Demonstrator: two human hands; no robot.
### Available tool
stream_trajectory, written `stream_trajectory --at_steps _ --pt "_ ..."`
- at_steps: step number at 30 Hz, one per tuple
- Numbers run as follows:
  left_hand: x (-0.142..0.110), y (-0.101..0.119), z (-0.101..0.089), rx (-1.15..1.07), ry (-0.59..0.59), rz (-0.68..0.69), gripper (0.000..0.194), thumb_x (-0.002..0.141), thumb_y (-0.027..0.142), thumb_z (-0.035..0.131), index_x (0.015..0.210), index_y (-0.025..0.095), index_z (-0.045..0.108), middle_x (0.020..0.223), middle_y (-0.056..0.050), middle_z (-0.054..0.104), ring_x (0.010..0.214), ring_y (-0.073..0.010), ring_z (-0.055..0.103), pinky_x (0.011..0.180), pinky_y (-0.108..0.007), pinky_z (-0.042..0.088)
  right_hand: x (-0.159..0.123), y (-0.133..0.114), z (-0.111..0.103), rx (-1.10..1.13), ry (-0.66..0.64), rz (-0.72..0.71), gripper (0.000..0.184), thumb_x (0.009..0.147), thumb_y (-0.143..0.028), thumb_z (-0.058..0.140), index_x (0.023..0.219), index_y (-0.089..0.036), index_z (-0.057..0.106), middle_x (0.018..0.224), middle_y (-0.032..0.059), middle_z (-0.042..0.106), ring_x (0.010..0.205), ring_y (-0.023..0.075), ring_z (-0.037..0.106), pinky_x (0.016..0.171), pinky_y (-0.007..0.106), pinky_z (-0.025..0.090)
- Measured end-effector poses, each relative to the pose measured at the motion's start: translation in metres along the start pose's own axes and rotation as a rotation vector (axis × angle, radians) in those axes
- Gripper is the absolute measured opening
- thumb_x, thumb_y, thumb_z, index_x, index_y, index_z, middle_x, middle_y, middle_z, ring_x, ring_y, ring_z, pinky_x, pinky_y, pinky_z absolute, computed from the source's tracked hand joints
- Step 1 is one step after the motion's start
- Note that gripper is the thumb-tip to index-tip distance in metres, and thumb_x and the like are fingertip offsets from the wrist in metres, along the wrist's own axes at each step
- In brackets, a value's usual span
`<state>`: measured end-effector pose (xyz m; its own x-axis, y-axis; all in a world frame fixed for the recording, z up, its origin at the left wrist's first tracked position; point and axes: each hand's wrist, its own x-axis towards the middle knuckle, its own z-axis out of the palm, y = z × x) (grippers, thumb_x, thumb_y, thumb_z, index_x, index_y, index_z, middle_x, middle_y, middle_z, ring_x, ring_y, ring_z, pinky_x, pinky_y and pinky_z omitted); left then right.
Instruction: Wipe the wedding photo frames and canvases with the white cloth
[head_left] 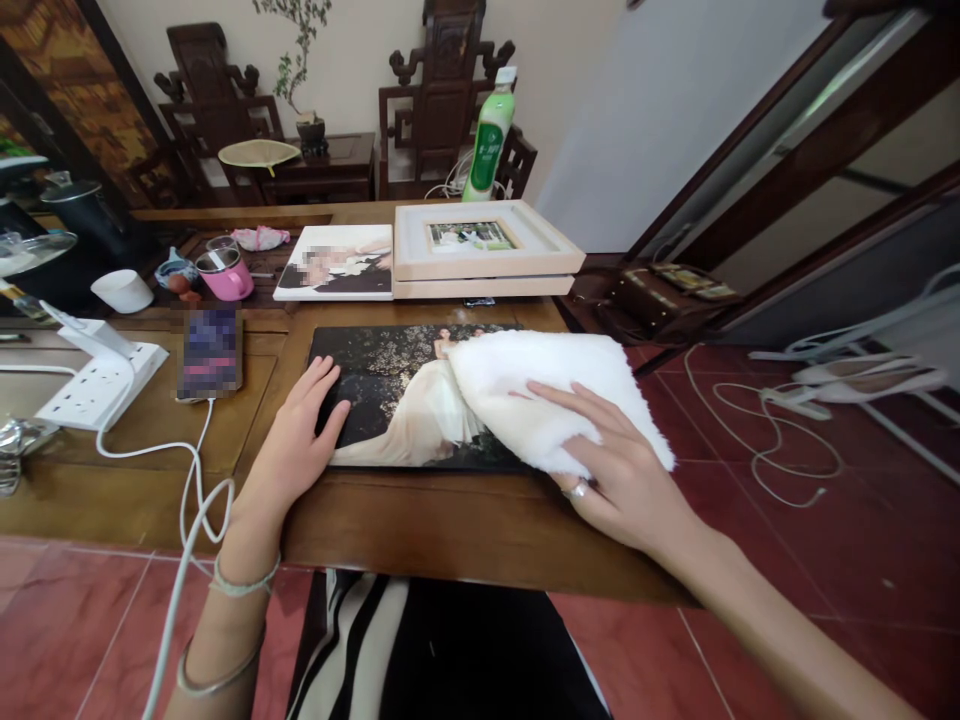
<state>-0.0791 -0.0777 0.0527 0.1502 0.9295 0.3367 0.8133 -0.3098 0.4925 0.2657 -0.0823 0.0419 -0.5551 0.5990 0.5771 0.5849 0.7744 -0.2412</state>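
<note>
A dark photo panel (375,385) with a figure in a white dress lies flat near the front edge of the wooden table (450,530). My left hand (300,440) rests flat on the panel's left edge, fingers stretched out. A fluffy white cloth (540,385) covers the panel's right part. My right hand (607,465) lies flat on top of the cloth, fingers spread, a ring on one finger.
Behind the panel lie a canvas print (337,262) and stacked framed photos (484,250), with a green bottle (489,135) beyond. A phone (210,352), a white power strip (97,378) with cable, a pink mug (225,272) and a white cup (122,290) stand left. Cables trail on the red floor at right.
</note>
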Motion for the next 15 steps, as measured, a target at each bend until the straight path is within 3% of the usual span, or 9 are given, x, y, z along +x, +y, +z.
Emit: stream_trajectory --at_steps 5,9,12,15 --pt "0.002 0.002 0.032 0.008 0.001 0.001 0.049 0.097 0.037 0.045 0.137 0.010 0.053 0.150 -0.018 0.047 0.144 -0.0264 0.037 0.120 -0.048 0.029 0.017 0.051 0.022 -0.027 -0.028 0.083 0.016 0.085 -0.016 0.051 0.092 -0.021 0.064 0.128 0.0151 0.064 0.125 0.0354 0.055 0.106 0.061 0.041" --pt "0.007 0.000 0.056 0.009 0.003 0.002 0.049 0.097 0.037 0.045 0.137 0.010 0.053 0.150 -0.018 0.047 0.144 -0.0262 0.037 0.120 -0.049 0.029 0.044 0.084 0.042 -0.068 -0.081 0.183 0.018 0.086 -0.019 0.049 0.094 -0.022 0.065 0.114 0.0137 0.069 0.110 0.0375 0.061 0.091 0.058 0.050" --pt "0.009 -0.001 0.063 0.007 0.001 0.004 0.047 0.097 0.037 0.046 0.137 0.013 0.053 0.150 -0.016 0.047 0.144 -0.0260 0.037 0.119 -0.050 0.030 0.052 0.085 0.052 -0.105 -0.079 0.210 0.021 0.086 -0.019 0.048 0.096 -0.020 0.066 0.114 0.0156 0.069 0.114 0.0393 0.058 0.094 0.060 0.047" --pt "0.006 0.001 0.052 0.005 -0.004 0.005 0.048 0.097 0.037 0.045 0.137 0.013 0.052 0.150 -0.016 0.047 0.144 -0.0263 0.037 0.119 -0.050 0.029 0.046 0.056 0.048 -0.114 -0.077 0.146 0.022 0.085 -0.017 0.050 0.100 -0.020 0.066 0.124 0.0154 0.067 0.129 0.0375 0.050 0.107 0.065 0.036"
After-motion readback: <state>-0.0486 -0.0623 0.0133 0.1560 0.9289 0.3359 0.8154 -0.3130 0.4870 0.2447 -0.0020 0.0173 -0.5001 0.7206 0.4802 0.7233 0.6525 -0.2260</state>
